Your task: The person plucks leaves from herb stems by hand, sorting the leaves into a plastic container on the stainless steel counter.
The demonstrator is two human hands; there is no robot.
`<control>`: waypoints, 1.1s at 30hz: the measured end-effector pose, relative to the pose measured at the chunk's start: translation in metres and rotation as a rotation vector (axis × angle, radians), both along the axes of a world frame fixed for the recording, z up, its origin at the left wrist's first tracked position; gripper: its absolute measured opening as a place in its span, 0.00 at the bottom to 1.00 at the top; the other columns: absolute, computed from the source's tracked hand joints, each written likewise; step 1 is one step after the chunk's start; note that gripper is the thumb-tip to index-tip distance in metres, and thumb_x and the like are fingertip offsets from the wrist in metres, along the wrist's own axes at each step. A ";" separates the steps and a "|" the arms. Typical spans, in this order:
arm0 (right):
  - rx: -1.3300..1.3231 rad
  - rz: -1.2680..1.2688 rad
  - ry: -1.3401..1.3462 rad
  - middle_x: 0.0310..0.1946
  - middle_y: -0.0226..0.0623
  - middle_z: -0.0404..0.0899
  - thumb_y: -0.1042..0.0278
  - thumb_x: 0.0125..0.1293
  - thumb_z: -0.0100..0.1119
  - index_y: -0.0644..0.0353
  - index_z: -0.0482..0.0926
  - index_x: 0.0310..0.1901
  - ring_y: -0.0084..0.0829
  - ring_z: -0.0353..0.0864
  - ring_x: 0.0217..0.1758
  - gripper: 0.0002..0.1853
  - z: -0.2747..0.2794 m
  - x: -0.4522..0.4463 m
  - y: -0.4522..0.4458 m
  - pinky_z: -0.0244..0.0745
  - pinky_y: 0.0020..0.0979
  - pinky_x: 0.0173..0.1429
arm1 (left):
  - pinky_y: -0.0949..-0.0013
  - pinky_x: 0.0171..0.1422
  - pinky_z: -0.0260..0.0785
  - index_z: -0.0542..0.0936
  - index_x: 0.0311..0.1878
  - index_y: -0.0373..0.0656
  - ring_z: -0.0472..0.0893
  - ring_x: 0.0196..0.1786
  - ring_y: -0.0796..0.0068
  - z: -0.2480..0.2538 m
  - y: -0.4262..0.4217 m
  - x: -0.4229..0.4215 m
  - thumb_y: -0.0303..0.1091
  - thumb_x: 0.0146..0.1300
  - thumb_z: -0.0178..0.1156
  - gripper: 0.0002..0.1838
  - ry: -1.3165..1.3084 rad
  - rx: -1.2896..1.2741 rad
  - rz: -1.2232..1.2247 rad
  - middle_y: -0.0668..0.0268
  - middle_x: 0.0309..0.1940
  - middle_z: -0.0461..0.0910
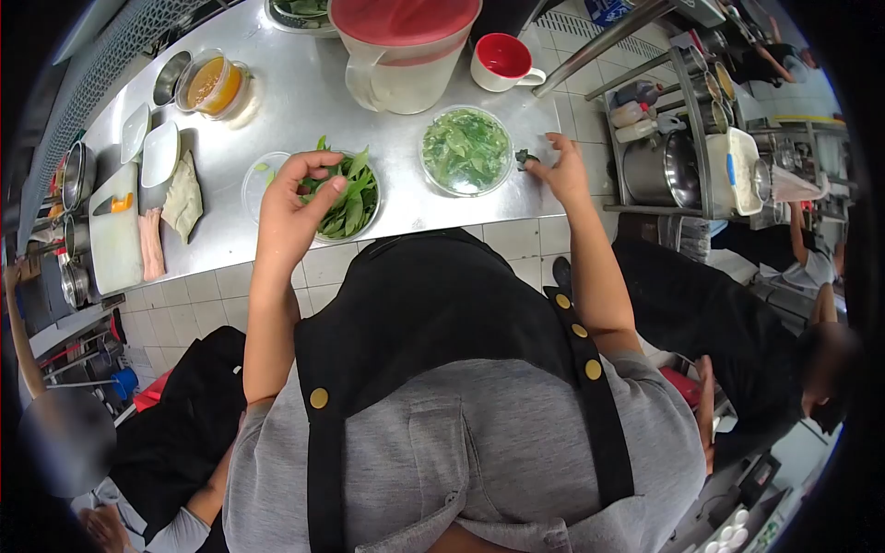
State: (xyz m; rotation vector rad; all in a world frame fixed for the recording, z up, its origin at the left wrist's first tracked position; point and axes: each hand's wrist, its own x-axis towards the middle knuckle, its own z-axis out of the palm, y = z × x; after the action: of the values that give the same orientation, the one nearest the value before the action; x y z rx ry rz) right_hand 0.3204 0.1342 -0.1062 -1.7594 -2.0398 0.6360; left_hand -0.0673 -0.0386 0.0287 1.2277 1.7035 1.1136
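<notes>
My left hand [297, 198] is over the near-left rim of a bowl of green leaves [352, 198], thumb and fingers curled but apart. I see nothing held between them. To the right stands a clear round container [466, 150] of leaves in liquid. Just past its right side is my right hand [564, 173], open, its thumb close to a small dark green leafy bit [525, 158] on the table. Whether the thumb touches that bit, I cannot tell. A clear round lid or dish [263, 184] lies partly behind my left hand.
On the steel table [406, 138] are a red-lidded pitcher [401, 55], a red-and-white cup [505, 63], an amber-filled container [212, 85], white dishes [160, 154] and a cutting board [127, 230]. A pot rack [659, 166] stands right. Co-workers [728, 313] are on both sides.
</notes>
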 end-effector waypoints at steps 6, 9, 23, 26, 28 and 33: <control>0.201 0.008 0.222 0.49 0.37 0.77 0.69 0.60 0.72 0.57 0.79 0.54 0.28 0.74 0.31 0.20 0.068 -0.063 -0.021 0.74 0.30 0.37 | 0.71 0.45 0.70 0.85 0.46 0.42 0.76 0.39 0.77 -0.015 -0.012 -0.050 0.27 0.61 0.69 0.09 0.245 0.082 0.286 0.70 0.37 0.82; 0.265 0.224 0.336 0.46 0.34 0.79 0.71 0.62 0.69 0.55 0.82 0.48 0.31 0.78 0.34 0.13 0.088 -0.116 -0.042 0.75 0.33 0.38 | 0.68 0.47 0.72 0.84 0.45 0.42 0.78 0.39 0.71 -0.028 -0.018 -0.058 0.25 0.58 0.70 0.11 0.491 0.135 0.246 0.66 0.37 0.82; -0.009 0.951 0.048 0.41 0.31 0.77 0.60 0.61 0.70 0.50 0.84 0.45 0.38 0.82 0.45 0.12 0.071 -0.199 -0.074 0.78 0.39 0.47 | 0.55 0.58 0.63 0.81 0.58 0.52 0.72 0.60 0.60 -0.043 -0.030 0.009 0.36 0.51 0.75 0.28 0.804 0.123 0.091 0.66 0.56 0.75; -0.039 0.948 0.058 0.41 0.32 0.77 0.60 0.62 0.69 0.50 0.84 0.45 0.39 0.82 0.45 0.10 0.072 -0.198 -0.073 0.77 0.39 0.47 | 0.56 0.60 0.63 0.78 0.61 0.54 0.71 0.62 0.61 -0.053 -0.027 0.014 0.34 0.47 0.76 0.34 0.849 0.064 -0.002 0.69 0.58 0.74; -0.047 0.948 0.059 0.41 0.32 0.77 0.60 0.63 0.68 0.50 0.84 0.44 0.39 0.82 0.44 0.10 0.071 -0.199 -0.073 0.77 0.39 0.46 | 0.56 0.58 0.67 0.80 0.58 0.52 0.73 0.59 0.59 -0.062 -0.020 0.007 0.30 0.46 0.75 0.31 0.887 0.015 -0.026 0.66 0.55 0.76; -0.053 0.912 0.075 0.41 0.32 0.78 0.60 0.65 0.67 0.50 0.85 0.42 0.39 0.82 0.42 0.08 0.066 -0.200 -0.072 0.77 0.39 0.45 | 0.56 0.57 0.72 0.82 0.52 0.45 0.78 0.51 0.51 -0.071 -0.014 -0.024 0.24 0.48 0.72 0.24 0.738 0.141 0.057 0.59 0.47 0.80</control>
State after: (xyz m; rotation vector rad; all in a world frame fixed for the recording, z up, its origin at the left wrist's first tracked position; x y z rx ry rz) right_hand 0.1206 0.0624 -0.0400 -0.7134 -2.7317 0.9750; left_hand -0.0909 -0.0527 -0.0426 1.8423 2.2258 0.8695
